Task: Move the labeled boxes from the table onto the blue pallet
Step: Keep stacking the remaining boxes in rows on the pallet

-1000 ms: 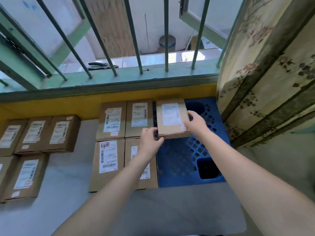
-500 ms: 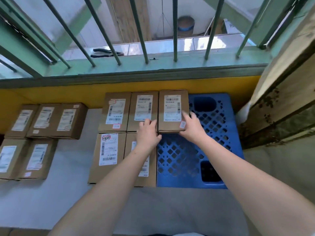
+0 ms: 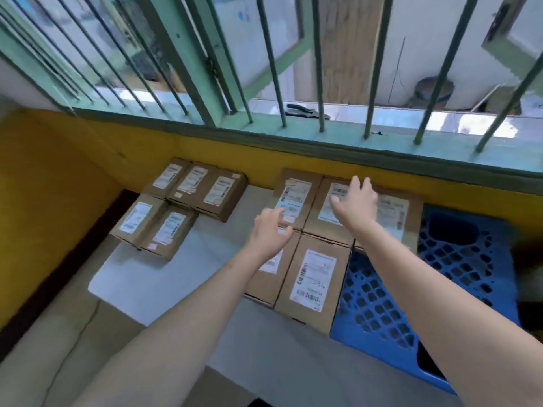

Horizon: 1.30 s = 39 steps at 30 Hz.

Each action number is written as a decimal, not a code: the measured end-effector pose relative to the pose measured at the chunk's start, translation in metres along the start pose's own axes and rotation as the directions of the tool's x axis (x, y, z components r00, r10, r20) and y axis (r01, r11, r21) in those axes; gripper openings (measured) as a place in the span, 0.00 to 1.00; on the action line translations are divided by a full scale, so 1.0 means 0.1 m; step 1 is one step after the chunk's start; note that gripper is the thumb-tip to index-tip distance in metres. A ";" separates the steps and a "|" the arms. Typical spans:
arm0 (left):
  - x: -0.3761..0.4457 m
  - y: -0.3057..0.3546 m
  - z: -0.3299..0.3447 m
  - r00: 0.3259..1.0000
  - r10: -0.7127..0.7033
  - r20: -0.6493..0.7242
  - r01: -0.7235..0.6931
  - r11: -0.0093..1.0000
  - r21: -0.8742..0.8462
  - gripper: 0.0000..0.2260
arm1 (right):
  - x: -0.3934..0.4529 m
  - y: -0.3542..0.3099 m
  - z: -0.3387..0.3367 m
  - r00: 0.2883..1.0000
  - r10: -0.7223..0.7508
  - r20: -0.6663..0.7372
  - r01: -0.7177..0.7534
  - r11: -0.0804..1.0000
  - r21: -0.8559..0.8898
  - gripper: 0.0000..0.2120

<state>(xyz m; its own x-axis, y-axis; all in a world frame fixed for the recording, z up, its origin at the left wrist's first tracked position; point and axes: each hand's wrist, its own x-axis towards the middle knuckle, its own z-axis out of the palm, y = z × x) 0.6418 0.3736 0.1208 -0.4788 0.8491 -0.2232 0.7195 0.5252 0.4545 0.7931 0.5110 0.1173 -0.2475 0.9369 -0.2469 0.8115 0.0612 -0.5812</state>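
Observation:
Several brown labeled boxes lie flat on the blue pallet (image 3: 458,277); the one at the back right (image 3: 395,215) sits against the yellow wall. My right hand (image 3: 357,201) hovers with spread fingers over the back middle box (image 3: 329,218), holding nothing. My left hand (image 3: 271,230) is open above the seam between the back left box (image 3: 293,195) and a front box (image 3: 270,271). Another front box (image 3: 314,277) shows its full label. Several more labeled boxes (image 3: 182,207) wait in a group on the table at the left.
The white table top (image 3: 164,277) ends at the yellow wall (image 3: 53,186) behind and to the left. A barred green window (image 3: 293,83) with its ledge runs above. The pallet's right half is bare blue grid.
Both hands let go of the back right box, which now lies on the pallet, and they moved left over the neighbouring boxes. The camera swung left.

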 end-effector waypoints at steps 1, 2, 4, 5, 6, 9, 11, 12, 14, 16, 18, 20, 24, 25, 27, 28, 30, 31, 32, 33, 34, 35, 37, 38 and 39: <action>-0.03 -0.19 -0.12 0.999 -0.048 -0.020 0.048 0.999 -0.011 0.24 | -0.01 -0.19 0.08 1.000 -0.026 0.003 0.026 1.000 0.018 0.36; -0.06 -0.41 -0.24 0.995 -0.096 -0.034 0.095 0.995 -0.023 0.24 | -0.03 -0.39 0.18 0.999 -0.045 0.012 0.045 0.998 0.035 0.36; -0.08 -0.89 -0.44 0.980 -0.193 -0.047 0.191 0.981 -0.039 0.23 | -0.09 -0.78 0.42 0.996 -0.085 0.031 0.083 0.994 0.067 0.35; -0.07 -1.14 -0.54 0.970 -0.240 -0.050 0.237 0.970 -0.045 0.23 | -0.10 -0.97 0.56 0.994 -0.107 0.035 0.104 0.991 0.080 0.35; -0.05 -1.40 -0.62 0.960 -0.276 -0.054 0.273 0.960 -0.054 0.23 | -0.11 -1.17 0.71 0.991 -0.129 0.037 0.125 0.988 0.086 0.34; 0.05 -2.21 -0.81 0.930 -0.364 -0.053 0.359 0.929 -0.092 0.21 | -0.12 -1.75 1.25 0.984 -0.169 0.063 0.164 0.983 0.082 0.33; 0.11 -2.78 -0.89 0.919 -0.394 -0.017 0.389 0.914 -0.118 0.20 | -0.13 -2.11 1.69 0.979 -0.184 0.087 0.178 0.981 0.077 0.32; 0.14 -3.05 -0.93 0.918 -0.398 0.005 0.395 0.909 -0.135 0.20 | -0.13 -2.29 1.93 0.975 -0.200 0.099 0.193 0.979 0.068 0.31; 0.18 -3.54 -1.02 0.911 -0.409 0.051 0.412 0.896 -0.164 0.21 | -0.15 -2.59 2.43 0.964 -0.218 0.154 0.215 0.976 0.036 0.30; 0.21 -3.95 -1.11 0.890 -0.449 0.077 0.454 0.865 -0.212 0.22 | -0.17 -2.86 2.91 0.945 -0.213 0.246 0.226 0.974 -0.025 0.27; 0.26 -4.27 -1.19 0.864 -0.490 0.114 0.502 0.826 -0.255 0.20 | -0.17 -3.05 3.32 0.920 -0.202 0.337 0.245 0.965 -0.091 0.28; 0.34 -4.55 -1.22 0.840 -0.524 0.139 0.541 0.788 -0.293 0.18 | -0.12 -3.23 3.65 0.898 -0.178 0.403 0.258 0.954 -0.152 0.29; 0.48 -4.94 -1.20 0.807 -0.567 0.165 0.585 0.729 -0.357 0.16 | 0.03 -3.45 4.15 0.875 -0.129 0.466 0.277 0.923 -0.265 0.24; 0.51 -5.02 -1.19 0.805 -0.568 0.172 0.587 0.719 -0.371 0.16 | 0.08 -3.49 4.24 0.874 -0.126 0.470 0.285 0.915 -0.285 0.23; 0.55 -5.15 -1.16 0.797 -0.570 0.198 0.596 0.693 -0.406 0.19 | 0.17 -3.53 4.40 0.875 -0.110 0.472 0.285 0.905 -0.317 0.22; 0.57 -5.22 -1.14 0.791 -0.572 0.217 0.605 0.678 -0.417 0.21 | 0.20 -3.54 4.47 0.877 -0.097 0.470 0.278 0.901 -0.333 0.21; 0.59 -5.30 -1.13 0.767 -0.581 0.272 0.637 0.641 -0.428 0.25 | 0.23 -3.58 4.59 0.884 -0.067 0.462 0.262 0.890 -0.372 0.19; 0.61 -5.34 -1.11 0.749 -0.587 0.307 0.659 0.609 -0.443 0.26 | 0.23 -3.59 4.64 0.889 -0.057 0.454 0.256 0.884 -0.392 0.19; 0.64 -5.39 -1.10 0.726 -0.598 0.339 0.682 0.562 -0.468 0.27 | 0.23 -3.61 4.67 0.894 -0.047 0.446 0.250 0.878 -0.408 0.19; 0.67 -5.43 -1.09 0.698 -0.613 0.370 0.705 0.499 -0.504 0.29 | 0.22 -3.62 4.71 0.898 -0.031 0.439 0.237 0.875 -0.423 0.20; 0.70 -5.47 -1.06 0.672 -0.631 0.388 0.719 0.429 -0.547 0.30 | 0.21 -3.62 4.73 0.901 -0.012 0.433 0.221 0.873 -0.435 0.22; 0.73 -5.52 -1.02 0.655 -0.644 0.395 0.716 0.362 -0.597 0.29 | 0.19 -3.63 4.75 0.904 0.003 0.428 0.208 0.872 -0.444 0.23; 0.77 -5.58 -0.99 0.638 -0.646 0.420 0.696 0.250 -0.673 0.19 | 0.15 -3.61 4.77 0.906 0.017 0.423 0.196 0.870 -0.453 0.26; 0.79 -5.57 -1.01 0.631 -0.643 0.434 0.685 0.199 -0.701 0.14 | 0.13 -3.59 4.77 0.905 0.021 0.425 0.192 0.871 -0.452 0.27; 0.80 -5.52 -1.06 0.625 -0.636 0.453 0.672 0.143 -0.726 0.11 | 0.12 -3.57 4.76 0.903 0.029 0.428 0.184 0.874 -0.450 0.28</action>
<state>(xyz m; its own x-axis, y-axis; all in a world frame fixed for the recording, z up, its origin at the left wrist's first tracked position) 0.1529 0.1451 -0.0563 -0.5291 0.2223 -0.8189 -0.5842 0.6045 0.5416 0.2481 0.3365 -0.0474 -0.4261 0.7011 -0.5718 0.9016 0.3809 -0.2049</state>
